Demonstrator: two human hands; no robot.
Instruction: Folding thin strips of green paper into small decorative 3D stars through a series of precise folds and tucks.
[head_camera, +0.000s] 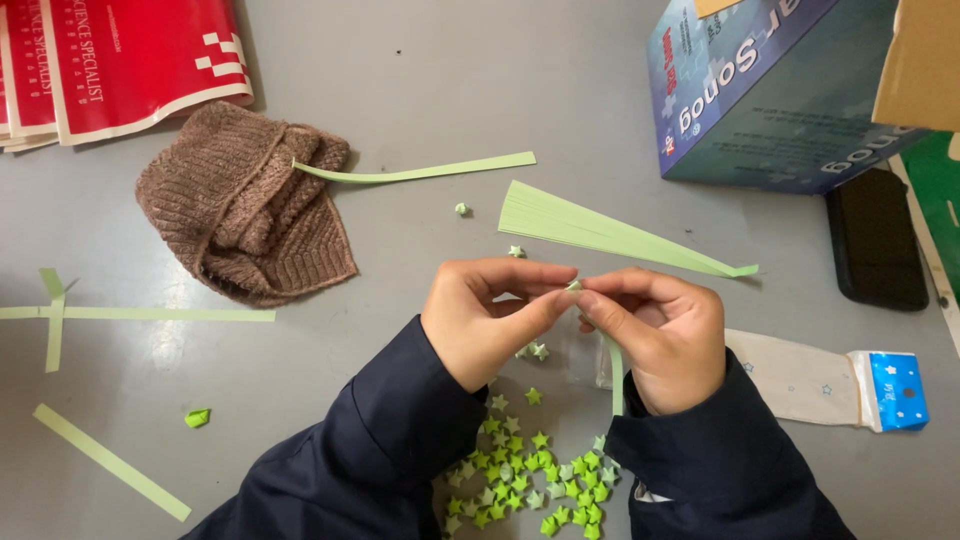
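Above star pile (525, 478): left hand (480, 315), right hand (665, 335) fingers pinch green paper strip (616, 375); blue box (770, 95) top right, red packages (110, 60) top left, apparently stacked.

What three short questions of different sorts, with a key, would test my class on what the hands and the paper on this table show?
1. True or false: both hands pinch one green paper strip between them.
2. Where does the pile of paper stars lie? A) on the brown knitted hat B) on the grey table below the wrists C) inside the blue box
3. Fill in: the fan of green strips lies just ____ the hands.

Key: 1 true: the left hand and right hand meet at its folded end. 2 B. 3 above.
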